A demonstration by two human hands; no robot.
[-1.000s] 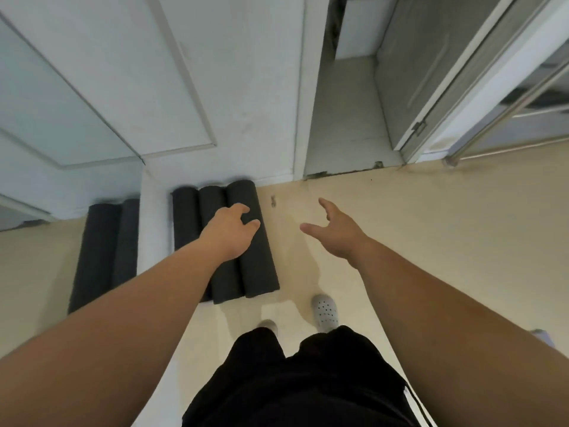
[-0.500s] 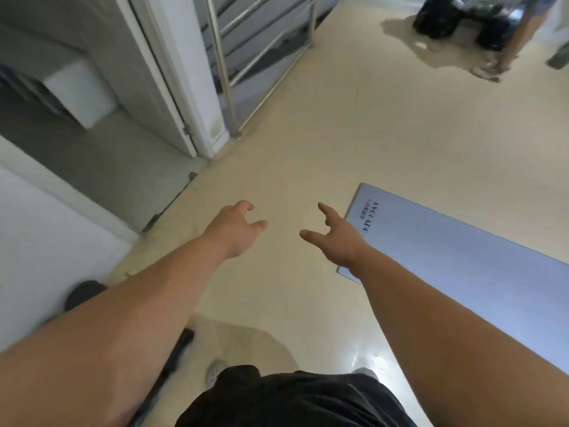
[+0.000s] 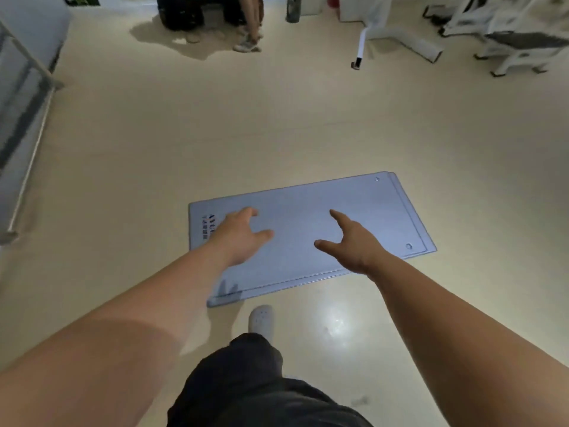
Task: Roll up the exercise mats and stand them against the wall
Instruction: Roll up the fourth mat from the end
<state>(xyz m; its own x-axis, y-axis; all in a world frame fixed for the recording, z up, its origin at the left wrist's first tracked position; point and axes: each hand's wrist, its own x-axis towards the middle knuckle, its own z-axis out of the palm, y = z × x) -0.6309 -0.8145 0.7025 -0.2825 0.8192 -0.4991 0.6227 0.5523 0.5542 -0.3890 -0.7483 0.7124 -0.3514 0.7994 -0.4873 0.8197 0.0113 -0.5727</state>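
Note:
A pale blue-grey exercise mat (image 3: 308, 217) lies flat and unrolled on the beige floor in front of me, with a second mat's edge showing under its right and near sides. Dark printing marks its left end. My left hand (image 3: 238, 234) hovers in the air over the mat's left part, fingers loosely spread and holding nothing. My right hand (image 3: 351, 241) hangs over the mat's middle, fingers spread and relaxed, also holding nothing. The rolled dark mats and the wall are out of view.
A metal railing (image 3: 27, 124) runs along the left edge. At the back, a person's legs (image 3: 251, 23) stand by a dark bag (image 3: 178, 10), with a bottle (image 3: 292, 9) nearby. White gym equipment (image 3: 508, 35) fills the back right. My shoe (image 3: 261, 320) is near the mat's front edge.
My view has swung from the rolled dark mats by the wall to the flat blue-grey mat. My left hand left the rolled mats; both hands now hover over the flat mat.

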